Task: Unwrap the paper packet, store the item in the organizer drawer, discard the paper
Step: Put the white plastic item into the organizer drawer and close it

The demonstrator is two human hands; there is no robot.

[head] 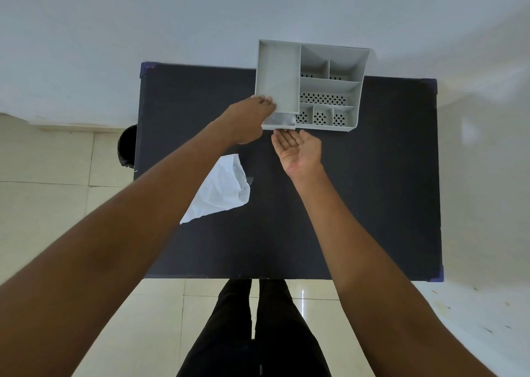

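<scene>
A grey plastic organizer (329, 90) with several compartments stands at the far side of the black table (372, 204). Its translucent drawer (279, 120) sits at the lower left front, slightly pulled out. My left hand (246, 121) grips the organizer's left front corner beside the drawer. My right hand (298, 148) is palm up with its fingers apart, and its fingertips touch the drawer's front edge; nothing lies in it. The unfolded white paper (220, 189) lies crumpled on the table, partly under my left forearm. The unwrapped item is not visible.
A dark round bin (127, 146) stands on the tiled floor beside the table's left edge. A white wall runs behind the table. My legs in black trousers are at the near edge.
</scene>
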